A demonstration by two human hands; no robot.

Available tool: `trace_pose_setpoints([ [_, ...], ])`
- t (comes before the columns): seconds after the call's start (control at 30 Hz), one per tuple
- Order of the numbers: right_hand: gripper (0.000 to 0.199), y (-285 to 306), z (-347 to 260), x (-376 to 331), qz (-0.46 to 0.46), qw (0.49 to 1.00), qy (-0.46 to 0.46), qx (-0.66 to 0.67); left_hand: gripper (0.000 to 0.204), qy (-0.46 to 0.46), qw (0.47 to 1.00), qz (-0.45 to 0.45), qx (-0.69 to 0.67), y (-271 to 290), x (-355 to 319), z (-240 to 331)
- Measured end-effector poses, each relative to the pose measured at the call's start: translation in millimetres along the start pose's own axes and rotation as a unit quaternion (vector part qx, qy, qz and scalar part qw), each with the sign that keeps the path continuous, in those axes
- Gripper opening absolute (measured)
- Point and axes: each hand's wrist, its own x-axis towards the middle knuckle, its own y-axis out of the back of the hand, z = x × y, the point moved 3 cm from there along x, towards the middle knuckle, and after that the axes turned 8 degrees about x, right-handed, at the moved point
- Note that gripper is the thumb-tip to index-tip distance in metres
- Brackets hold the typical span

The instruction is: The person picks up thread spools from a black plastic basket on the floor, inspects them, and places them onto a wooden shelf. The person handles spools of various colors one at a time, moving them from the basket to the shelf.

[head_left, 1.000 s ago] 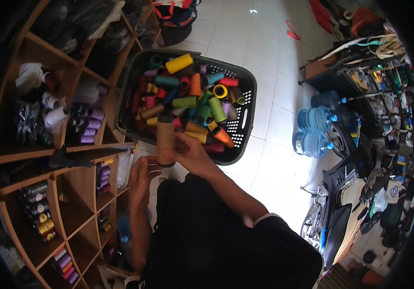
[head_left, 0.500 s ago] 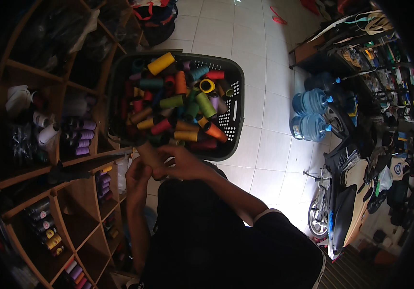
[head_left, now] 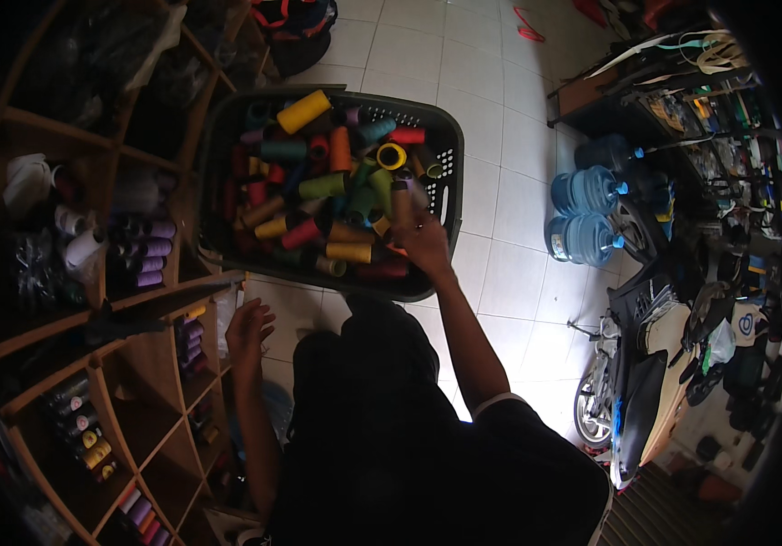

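A dark plastic basket (head_left: 453, 136) with perforated sides is heaped with thread spools in many colours. Over its right part reaches my right hand (head_left: 423, 244), closed round a brown thread spool (head_left: 402, 202) that points away from me. Beneath and around that hand lie a green spool (head_left: 380, 189) and an orange spool (head_left: 394, 247), the latter partly covered by the fingers. My left hand (head_left: 247, 329) is below the basket's near left corner, beside the shelf, fingers loosely apart and holding nothing. At the basket's far side a large yellow spool (head_left: 304, 111) rests on top of the pile.
Wooden cubby shelves (head_left: 141, 400) line the left side, holding purple spools (head_left: 151, 264) and yellow spools (head_left: 98, 452). Blue water jugs (head_left: 584, 238) and a motorcycle (head_left: 641, 391) stand on the right. White floor tiles (head_left: 473, 273) run between. A dark bag (head_left: 300, 41) lies beyond the basket.
My right hand has moved away and right with the brown spool, from in front of the basket to over its right part. My left hand has let go of it and lies open.
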Motion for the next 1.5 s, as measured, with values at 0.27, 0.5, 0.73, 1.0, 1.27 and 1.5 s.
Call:
trace_pose_setpoints([
  [0.27, 0.058, -11.0, 35.6, 37.9, 0.066, 0.980, 0.016, -0.187, 0.036, 0.139, 0.989, 0.046, -0.038, 42.5, -3.4, -110.6],
  [0.5, 0.032, -25.0, 27.5, 111.0, 0.050, 0.994, 0.094, -0.003, 0.024, 0.142, 0.987, 0.078, 0.019, 36.9, -26.9, -127.1],
  [0.73, 0.036, -78.4, -30.9, 160.0, 0.012, 0.976, 0.217, -0.024, 0.024, 0.173, 0.971, 0.156, -0.046, 53.5, -55.8, -150.7],
  [1.0, 0.039, -136.8, -69.8, 207.0, 0.075, 0.978, 0.194, -0.006, 0.020, 0.219, 0.943, 0.242, -0.063, 71.8, -93.4, -172.4],
  [1.27, 0.033, -116.6, -72.3, 162.8, 0.147, 0.980, 0.128, 0.046, 0.022, 0.230, 0.930, 0.268, -0.104, 69.0, -110.7, -198.1],
  [1.5, 0.032, -64.1, -20.2, 122.3, 0.083, 0.931, -0.051, 0.352, 0.027, 0.188, 0.947, 0.251, -0.070, 65.4, -80.2, -158.2],
])
